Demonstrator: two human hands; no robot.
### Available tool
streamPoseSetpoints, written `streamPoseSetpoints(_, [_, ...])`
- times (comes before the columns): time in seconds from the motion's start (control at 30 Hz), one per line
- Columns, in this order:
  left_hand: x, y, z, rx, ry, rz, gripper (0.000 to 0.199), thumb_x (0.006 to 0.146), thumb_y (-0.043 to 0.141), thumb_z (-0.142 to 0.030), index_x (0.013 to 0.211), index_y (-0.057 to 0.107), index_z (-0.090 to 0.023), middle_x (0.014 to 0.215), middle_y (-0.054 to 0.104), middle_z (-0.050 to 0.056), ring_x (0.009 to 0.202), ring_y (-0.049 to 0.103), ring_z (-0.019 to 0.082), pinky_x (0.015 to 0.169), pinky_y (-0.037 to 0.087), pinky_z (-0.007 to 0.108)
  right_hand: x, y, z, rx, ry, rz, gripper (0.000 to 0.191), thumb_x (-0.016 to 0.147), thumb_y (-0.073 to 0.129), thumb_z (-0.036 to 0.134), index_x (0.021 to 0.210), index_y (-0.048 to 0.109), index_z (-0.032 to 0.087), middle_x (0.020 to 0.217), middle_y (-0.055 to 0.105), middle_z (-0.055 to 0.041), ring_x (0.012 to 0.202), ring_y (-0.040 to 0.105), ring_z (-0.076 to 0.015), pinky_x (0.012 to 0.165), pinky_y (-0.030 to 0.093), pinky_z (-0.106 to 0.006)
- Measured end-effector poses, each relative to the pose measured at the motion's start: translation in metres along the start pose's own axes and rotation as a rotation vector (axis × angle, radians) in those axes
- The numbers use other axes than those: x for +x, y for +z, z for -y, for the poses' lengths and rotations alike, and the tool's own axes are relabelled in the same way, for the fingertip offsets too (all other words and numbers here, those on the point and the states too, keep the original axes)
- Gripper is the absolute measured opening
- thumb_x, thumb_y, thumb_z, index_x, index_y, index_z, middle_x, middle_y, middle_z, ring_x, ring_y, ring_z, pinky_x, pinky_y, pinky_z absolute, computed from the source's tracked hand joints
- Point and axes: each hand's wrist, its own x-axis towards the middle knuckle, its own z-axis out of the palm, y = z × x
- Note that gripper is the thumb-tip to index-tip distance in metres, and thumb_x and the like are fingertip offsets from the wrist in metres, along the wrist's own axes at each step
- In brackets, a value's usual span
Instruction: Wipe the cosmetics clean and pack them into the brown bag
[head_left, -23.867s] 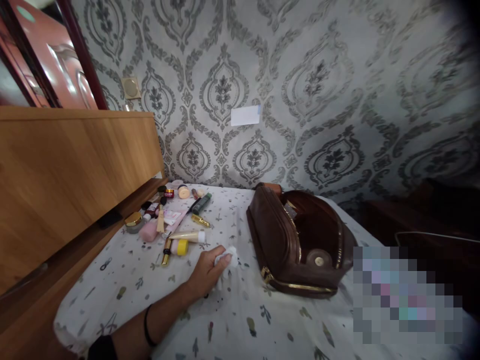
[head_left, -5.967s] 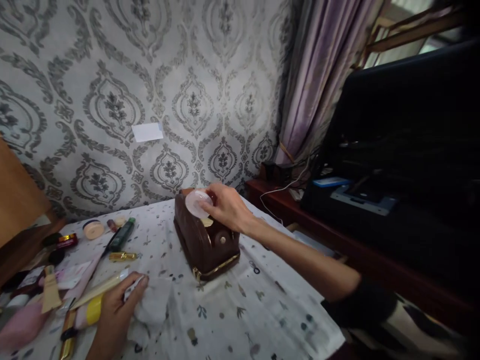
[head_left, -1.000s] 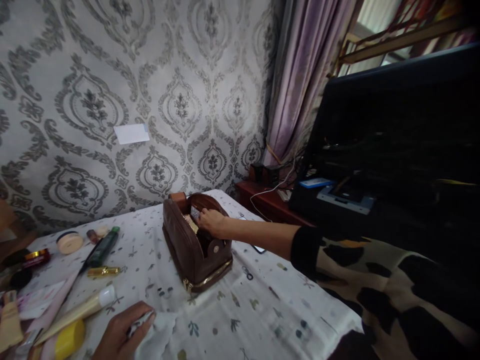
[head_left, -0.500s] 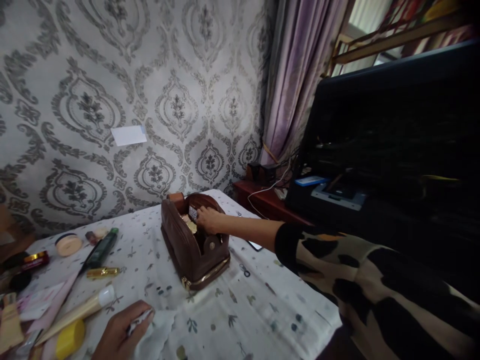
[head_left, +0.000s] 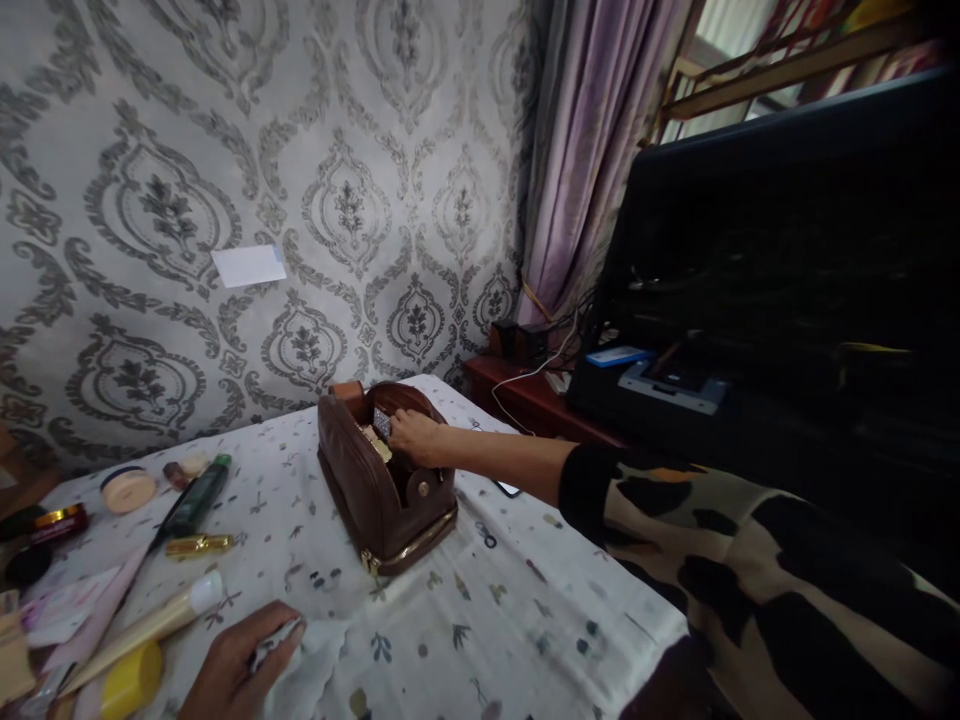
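Observation:
A brown leather bag [head_left: 360, 480] stands unzipped on the patterned white tablecloth [head_left: 465, 630]. My right hand [head_left: 417, 438] reaches into its opening, fingers pinched on a small glittery silver item [head_left: 382, 423]. Beside that item, something pale yellow [head_left: 377, 442] shows inside the bag; the rest of the interior is hidden. Near the table's front edge, my left hand [head_left: 244, 660] is closed on a crumpled white wipe [head_left: 304, 665], which trails onto the cloth.
Cosmetics lie at the left: a green tube [head_left: 199, 497], a gold tube [head_left: 199, 544], a round compact [head_left: 128, 490], a yellow-capped bottle [head_left: 132, 680]. A phone [head_left: 508, 489] lies right of the bag. A large black screen [head_left: 780, 270] stands at the right.
The whole view has shifted slightly. My right hand remains in the bag with the glittery item, and my left hand still holds the wipe.

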Motion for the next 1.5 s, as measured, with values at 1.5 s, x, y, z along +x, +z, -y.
streamPoseSetpoints(1.5, [-0.004,0.003,0.017,0.023,-0.025,0.055,0.039,0.084,0.061,-0.058,0.1,0.078,-0.026,0.106,0.078,0.002,0.097,0.073,0.023,0.084,0.059,0.025,-0.009,-0.034,-0.01,0.211,0.028,-0.114,0.028,0.088,0.057,0.021,0.113,0.067,0.013,0.119,0.066,-0.0154,0.107,0.062,-0.0252,0.082,0.047,-0.03])
